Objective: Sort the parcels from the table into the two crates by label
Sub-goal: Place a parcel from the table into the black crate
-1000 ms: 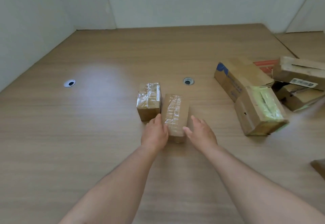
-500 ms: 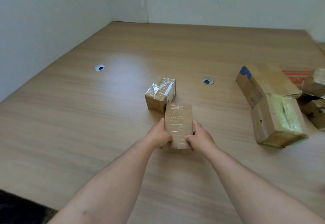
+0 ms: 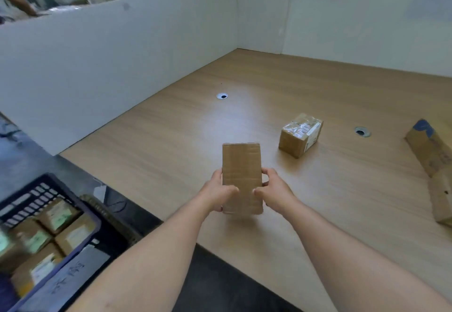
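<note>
Two hands hold one brown parcel on end over the table.

Nearest, down and left of the held parcel [image 3: 241,172], a dark blue crate [image 3: 31,199] holds several boxes [image 3: 73,236] with pale labels blurred past reading; a paper strip [image 3: 71,272] on its rim bears handwriting I cannot make out. The left hand [image 3: 217,194] and right hand [image 3: 274,191] clasp the parcel's lower sides, fingers curled round its edges, its plain cardboard face showing no label. The table [image 3: 171,140] lies under it. Beyond it to the right sits a small taped parcel [image 3: 300,134] with a white label, its print too small to read. Farther right lie a box with a blue mark [image 3: 433,150] and another box [image 3: 440,196]. White partitions [image 3: 97,54] stand behind.
</note>
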Demonstrator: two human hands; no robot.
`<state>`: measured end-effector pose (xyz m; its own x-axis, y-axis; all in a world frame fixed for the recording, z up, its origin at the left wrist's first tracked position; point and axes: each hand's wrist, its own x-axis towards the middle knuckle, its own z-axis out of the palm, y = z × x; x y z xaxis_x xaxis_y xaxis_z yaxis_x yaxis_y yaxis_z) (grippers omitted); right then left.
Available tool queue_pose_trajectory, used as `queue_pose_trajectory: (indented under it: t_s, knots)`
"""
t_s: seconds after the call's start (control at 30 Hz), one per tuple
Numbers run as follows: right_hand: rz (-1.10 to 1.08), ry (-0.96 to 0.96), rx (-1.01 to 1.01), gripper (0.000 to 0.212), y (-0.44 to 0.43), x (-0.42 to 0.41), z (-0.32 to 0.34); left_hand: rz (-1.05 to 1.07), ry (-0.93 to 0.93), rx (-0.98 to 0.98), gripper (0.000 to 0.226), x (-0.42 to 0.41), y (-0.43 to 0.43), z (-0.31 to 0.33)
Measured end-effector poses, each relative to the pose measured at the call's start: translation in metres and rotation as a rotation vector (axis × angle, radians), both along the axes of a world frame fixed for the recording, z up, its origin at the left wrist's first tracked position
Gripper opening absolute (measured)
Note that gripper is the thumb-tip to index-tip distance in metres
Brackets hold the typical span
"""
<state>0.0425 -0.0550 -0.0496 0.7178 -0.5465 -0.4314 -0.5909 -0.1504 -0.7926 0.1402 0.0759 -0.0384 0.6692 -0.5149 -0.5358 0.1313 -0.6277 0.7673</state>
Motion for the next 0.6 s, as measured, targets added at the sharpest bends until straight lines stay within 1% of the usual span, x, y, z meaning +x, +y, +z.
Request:
queue_pose_trajectory:
  t_s: [0.1,0.17,0.23,0.3,0.4,0.5,0.6]
  knots:
    - [0.059,-0.033,0.01,0.043,0.044,0.027,0.014,0.114,-0.028,-0.066,0.05,0.014,0.049,0.005]
    - [0.086,-0.06,0.025,0.038,0.072,0.043,0.022,0.187,-0.082,-0.088,0.048,0.024,0.078,0.007]
    - [0.123,-0.074,0.021,0.041,0.1,0.059,0.029,0.274,-0.128,-0.096,0.054,0.033,0.107,0.011]
    - [0.165,-0.108,0.009,0.049,0.128,0.074,0.034,0.361,-0.161,-0.115,0.061,0.04,0.136,0.017]
    - [0.234,-0.173,0.019,0.058,0.169,0.095,0.04,0.479,-0.156,-0.158,0.072,0.049,0.178,0.028]
    - [0.283,-0.177,0.061,0.059,0.209,0.115,0.044,0.542,-0.152,-0.162,0.085,0.056,0.217,0.038]
    - [0.336,-0.181,0.056,0.053,0.247,0.133,0.044,0.617,-0.165,-0.158,0.082,0.065,0.258,0.039]
